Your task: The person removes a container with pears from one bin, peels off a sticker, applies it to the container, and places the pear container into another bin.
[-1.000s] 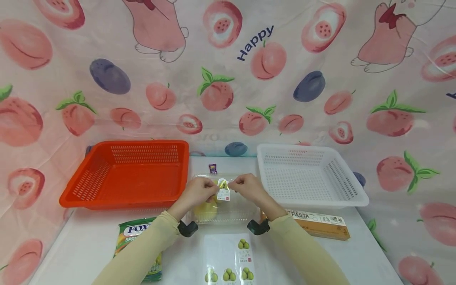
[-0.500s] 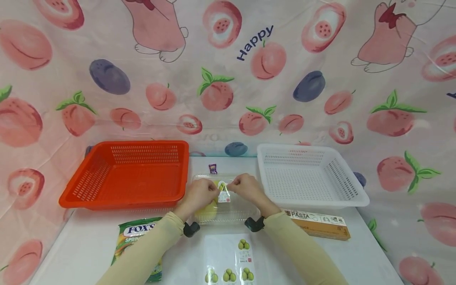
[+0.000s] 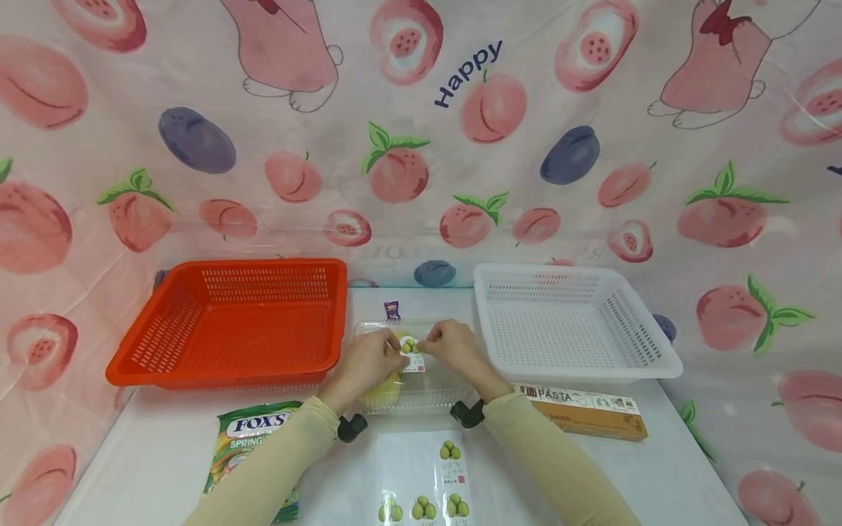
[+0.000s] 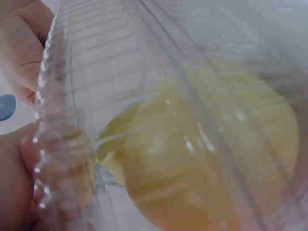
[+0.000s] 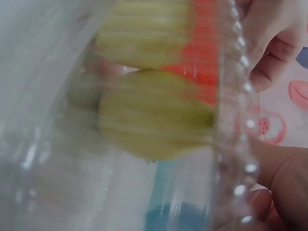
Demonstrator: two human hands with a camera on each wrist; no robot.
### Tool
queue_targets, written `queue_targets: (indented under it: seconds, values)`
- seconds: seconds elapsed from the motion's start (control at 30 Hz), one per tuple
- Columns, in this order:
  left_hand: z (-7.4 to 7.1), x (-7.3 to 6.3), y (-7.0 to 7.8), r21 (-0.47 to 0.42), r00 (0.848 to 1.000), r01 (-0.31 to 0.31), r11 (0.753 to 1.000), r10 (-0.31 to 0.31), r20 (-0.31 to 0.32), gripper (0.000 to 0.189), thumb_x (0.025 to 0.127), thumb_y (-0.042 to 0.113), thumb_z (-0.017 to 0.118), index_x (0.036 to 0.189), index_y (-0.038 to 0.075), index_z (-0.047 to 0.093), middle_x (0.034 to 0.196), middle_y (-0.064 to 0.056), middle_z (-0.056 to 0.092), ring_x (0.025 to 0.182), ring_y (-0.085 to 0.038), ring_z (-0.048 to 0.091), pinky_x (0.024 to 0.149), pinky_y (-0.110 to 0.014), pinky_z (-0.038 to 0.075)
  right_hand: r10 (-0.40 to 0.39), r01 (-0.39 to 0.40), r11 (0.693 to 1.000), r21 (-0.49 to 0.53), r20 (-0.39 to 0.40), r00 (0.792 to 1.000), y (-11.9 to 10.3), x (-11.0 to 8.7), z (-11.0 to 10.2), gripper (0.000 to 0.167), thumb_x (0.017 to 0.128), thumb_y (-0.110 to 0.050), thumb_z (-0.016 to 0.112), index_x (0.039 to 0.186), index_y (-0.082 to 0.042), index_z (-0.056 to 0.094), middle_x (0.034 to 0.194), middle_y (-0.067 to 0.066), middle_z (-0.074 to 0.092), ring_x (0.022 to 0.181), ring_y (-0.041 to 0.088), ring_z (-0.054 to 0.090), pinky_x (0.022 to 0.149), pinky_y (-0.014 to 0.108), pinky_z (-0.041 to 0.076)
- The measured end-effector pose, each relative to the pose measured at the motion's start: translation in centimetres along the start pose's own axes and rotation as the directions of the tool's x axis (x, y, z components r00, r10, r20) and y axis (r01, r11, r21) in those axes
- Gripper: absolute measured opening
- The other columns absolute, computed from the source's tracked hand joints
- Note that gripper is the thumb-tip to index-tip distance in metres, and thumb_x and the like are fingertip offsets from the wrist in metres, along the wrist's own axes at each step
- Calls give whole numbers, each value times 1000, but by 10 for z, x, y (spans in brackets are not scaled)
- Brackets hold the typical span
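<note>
A clear plastic clamshell box [image 3: 427, 398] lies on the table between the baskets, with yellow fruits [image 5: 154, 115] inside it. Over its lid, my left hand [image 3: 368, 361] pinches the left edge of a small sticker [image 3: 412, 363] printed with green fruit. The right hand [image 3: 454, 347] pinches the same sticker near its upper right side. Whether the sticker touches the lid cannot be told. Both wrist views look through the box wall; a large yellow fruit [image 4: 207, 154] fills much of the left one, and the sticker is hidden there.
A red basket [image 3: 263, 343] stands at left, a white basket [image 3: 559, 329] at right. Around the box are a small purple packet [image 3: 392, 310], a green FOX'S bag [image 3: 226, 438], a PASTA box [image 3: 592, 416] and a sticker sheet [image 3: 408, 467].
Both hands stay close together over the box. The sticker, which looked bent half a second ago, now appears flatter, with its printed fruit showing more fully. The head view has shifted slightly.
</note>
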State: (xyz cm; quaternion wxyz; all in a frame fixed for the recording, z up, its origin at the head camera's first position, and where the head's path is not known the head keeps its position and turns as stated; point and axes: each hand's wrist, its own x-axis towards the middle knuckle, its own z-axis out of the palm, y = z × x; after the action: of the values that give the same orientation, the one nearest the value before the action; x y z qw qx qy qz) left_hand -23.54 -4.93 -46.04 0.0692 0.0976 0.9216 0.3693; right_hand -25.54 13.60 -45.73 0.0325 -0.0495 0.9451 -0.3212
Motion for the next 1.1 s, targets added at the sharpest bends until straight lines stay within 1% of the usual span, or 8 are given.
queue_targets:
  seconds: [0.23, 0.4, 0.57, 0.67, 0.8, 0.9, 1.0, 1.1]
  values:
    - [-3, -6, -2, -7, 1000, 17, 1000, -17, 25, 28, 81, 33, 81, 99, 16, 67, 74, 3, 60, 71, -19, 56, 60, -30, 49, 23, -23, 1000, 18, 4, 1000, 0, 2, 3, 22, 87, -25, 75, 78, -8, 63, 70, 1, 57, 63, 16, 51, 54, 26, 41]
    - [-6, -12, -7, -29, 998, -66, 997, 66, -3, 26, 87, 30, 76, 106, 14, 70, 74, 4, 59, 69, -17, 54, 56, -29, 48, -30, 33, 993, 116, -26, 999, 3, -1, 2, 19, 90, -22, 71, 83, -6, 64, 68, 1, 54, 60, 15, 48, 51, 26, 39]
    - [-13, -34, -19, -67, 982, -155, 986, 146, -120, 16, 92, 21, 69, 106, 13, 71, 80, 7, 59, 70, -13, 54, 59, -28, 50, -97, 108, 951, 291, -53, 994, 13, -18, -17, 19, 94, -25, 67, 97, -6, 67, 72, 4, 59, 60, 17, 54, 51, 27, 43]
    - [-17, -53, -31, -35, 961, -177, 984, 165, -222, 12, 91, 16, 68, 103, 13, 72, 83, 8, 60, 72, -12, 55, 62, -27, 51, -130, 161, 925, 345, -110, 985, 26, -33, -38, 23, 96, -28, 65, 102, -6, 67, 79, 9, 63, 67, 23, 59, 55, 28, 48]
    - [-21, -79, -49, 21, 927, -168, 986, 166, -337, 15, 88, 11, 72, 103, 9, 72, 87, 3, 64, 76, -13, 60, 66, -29, 55, -160, 241, 903, 356, -242, 957, 52, -54, -71, 24, 97, -26, 63, 104, -3, 67, 88, 12, 65, 76, 29, 61, 61, 27, 52]
    - [-24, -94, -60, 18, 910, -140, 990, 136, -392, 18, 87, 10, 74, 104, 6, 72, 91, -1, 68, 80, -16, 66, 69, -32, 58, -134, 253, 914, 317, -353, 926, 76, -70, -96, 24, 98, -23, 62, 105, -1, 66, 93, 10, 66, 81, 23, 61, 65, 25, 52]
    - [-26, -102, -66, -21, 908, -115, 993, 96, -408, 19, 87, 11, 74, 105, 5, 72, 97, -3, 71, 84, -18, 68, 71, -33, 58, -63, 201, 940, 276, -437, 897, 99, -85, -120, 26, 99, -24, 60, 107, 1, 64, 95, 3, 64, 85, 12, 59, 68, 19, 50]
    - [-28, -107, -69, -69, 922, -86, 994, 53, -384, 23, 89, 15, 73, 110, 4, 71, 103, -6, 71, 89, -20, 69, 74, -35, 58, 41, 109, 958, 266, -503, 863, 121, -99, -140, 28, 100, -26, 59, 110, -1, 63, 96, -7, 63, 86, 6, 57, 70, 15, 46]
